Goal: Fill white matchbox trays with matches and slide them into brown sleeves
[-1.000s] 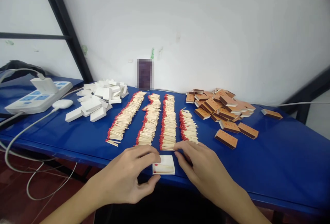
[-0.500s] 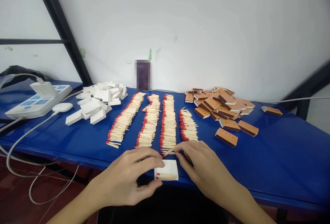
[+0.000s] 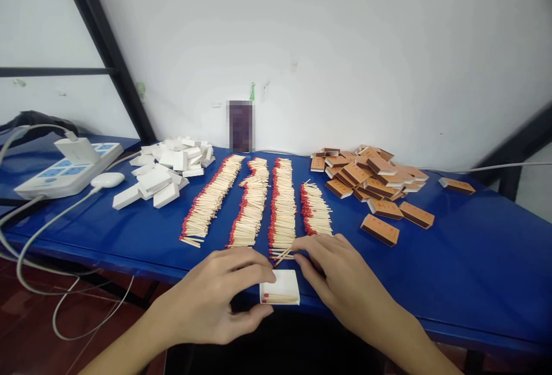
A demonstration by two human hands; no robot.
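At the near edge of the table, my left hand [image 3: 226,294] holds a white matchbox tray [image 3: 287,280] by its left end, fingers above and thumb below. A few red-tipped matches [image 3: 282,299] lie along the tray's near side. My right hand [image 3: 340,274] is at the near end of the third row of matches [image 3: 282,208], thumb and forefinger pinched at the plain ends of slanted matches [image 3: 284,255]. How many are between the fingertips is unclear. A shorter row of matches [image 3: 314,208] lies just beyond this hand, its near end partly hidden.
Two more match rows [image 3: 211,199] [image 3: 250,202] lie to the left. White trays [image 3: 155,179] are heaped at back left, orange matchbox sleeves [image 3: 366,171] at back right. A power strip [image 3: 64,173] with white cables stands at far left on the blue table [image 3: 466,260].
The whole view has shifted very slightly. Both hands keep nearly the same pose, with the right fingertips still at the slanted matches and the left hand still on the tray.
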